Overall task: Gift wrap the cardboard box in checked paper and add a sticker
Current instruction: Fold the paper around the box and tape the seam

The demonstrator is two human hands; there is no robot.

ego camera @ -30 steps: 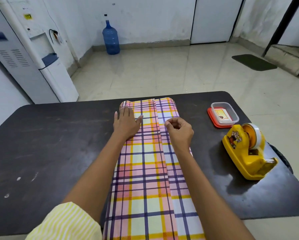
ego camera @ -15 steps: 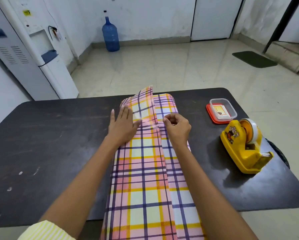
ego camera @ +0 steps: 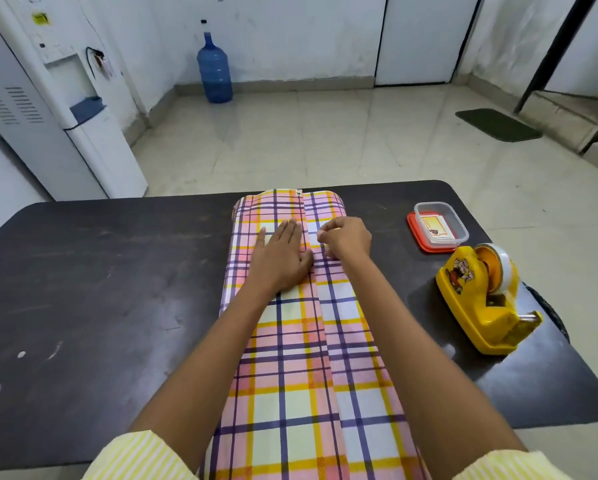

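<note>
The checked paper (ego camera: 301, 358) lies lengthways down the middle of the dark table (ego camera: 83, 289), its two long flaps folded over and meeting in a seam. The cardboard box is hidden under it. My left hand (ego camera: 283, 261) lies flat with straight fingers on the left flap, right beside the seam. My right hand (ego camera: 346, 240) hovers over the right flap with curled fingers. Its thumb and forefinger pinch something small and pale, seemingly a bit of clear tape. A clear tub (ego camera: 441, 225) on a red lid holds a printed card or sticker.
A yellow tape dispenser (ego camera: 481, 299) stands at the table's right edge, near the tub. Bare dark tabletop stretches to the left of the paper. Beyond the table are a tiled floor, a white water dispenser (ego camera: 65, 116) and a blue water bottle (ego camera: 214, 71).
The left flap, lifted half a second ago, now lies flat under my left hand. My right hand stays pinched by the seam.
</note>
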